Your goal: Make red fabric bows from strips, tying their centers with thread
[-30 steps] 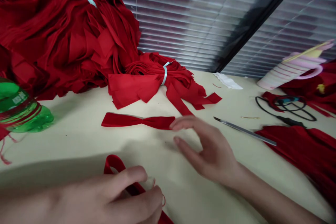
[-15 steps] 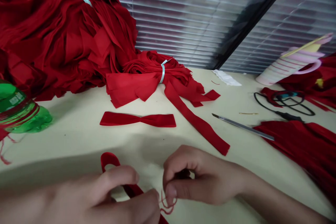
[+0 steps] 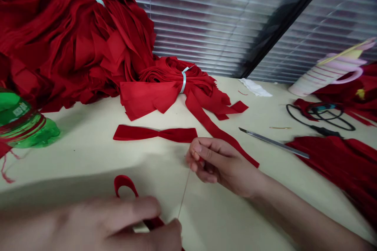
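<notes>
My left hand (image 3: 118, 223) is at the bottom edge, fingers pinched on a looped red ribbon piece (image 3: 126, 185). A thin thread (image 3: 184, 192) runs taut from that pinch up to my right hand (image 3: 218, 162), which is closed with its fingertips gripping the thread's upper end. Just beyond my right hand a finished flat red bow (image 3: 156, 134) lies on the table. A long red ribbon strip (image 3: 218, 133) passes behind my right hand.
A tied bundle of red strips (image 3: 173, 86) and a big heap of red fabric (image 3: 67, 35) fill the back left. A green bottle (image 3: 20, 123) lies at left. A metal blade (image 3: 273, 143), black cord (image 3: 321, 121), red cloth (image 3: 344, 164) and pink cone spool (image 3: 326, 76) are at right.
My right hand closed on the thread near my left hand, then drew it up and away, pulling it taut. My left hand stayed on the ribbon loop.
</notes>
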The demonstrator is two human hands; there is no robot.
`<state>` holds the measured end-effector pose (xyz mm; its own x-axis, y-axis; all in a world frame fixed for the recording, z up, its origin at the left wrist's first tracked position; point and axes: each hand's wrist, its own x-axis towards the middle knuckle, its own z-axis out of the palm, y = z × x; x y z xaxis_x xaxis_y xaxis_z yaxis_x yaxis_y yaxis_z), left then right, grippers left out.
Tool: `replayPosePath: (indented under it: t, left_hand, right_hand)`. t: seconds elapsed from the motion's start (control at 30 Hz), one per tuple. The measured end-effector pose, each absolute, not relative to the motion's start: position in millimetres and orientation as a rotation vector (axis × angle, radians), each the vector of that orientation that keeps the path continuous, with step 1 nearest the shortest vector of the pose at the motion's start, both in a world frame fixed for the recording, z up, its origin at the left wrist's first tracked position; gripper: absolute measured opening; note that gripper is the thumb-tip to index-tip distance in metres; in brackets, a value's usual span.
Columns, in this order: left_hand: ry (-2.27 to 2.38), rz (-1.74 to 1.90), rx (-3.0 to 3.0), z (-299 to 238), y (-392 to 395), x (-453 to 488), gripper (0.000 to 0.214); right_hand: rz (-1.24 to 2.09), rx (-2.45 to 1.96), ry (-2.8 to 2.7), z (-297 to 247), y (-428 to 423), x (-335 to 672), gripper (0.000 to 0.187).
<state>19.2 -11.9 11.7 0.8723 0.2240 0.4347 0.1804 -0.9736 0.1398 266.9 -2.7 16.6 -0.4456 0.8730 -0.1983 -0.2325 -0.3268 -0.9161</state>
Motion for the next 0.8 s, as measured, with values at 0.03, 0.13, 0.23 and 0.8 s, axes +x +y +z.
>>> replayPosePath:
  t: [0.03, 0.13, 0.23, 0.8]
  left_hand:
    - [0.28, 0.751, 2.956, 12, -14, 20, 0.011]
    - [0.392, 0.821, 2.951, 10, -21, 24, 0.014]
    - [0.514, 0.774, 2.865, 8, -25, 28, 0.014]
    - [0.614, 1.004, 2.482, 20, -8, 33, 0.005]
  right_hand:
    - [1.904, -0.913, -1.056, 18, -3, 266, 0.027]
    - [1.878, -0.925, -0.993, 22, -6, 264, 0.026]
    - [1.604, -1.058, -1.121, 25, -10, 260, 0.029]
    - [1.209, -1.347, -1.599, 20, -11, 257, 0.02]
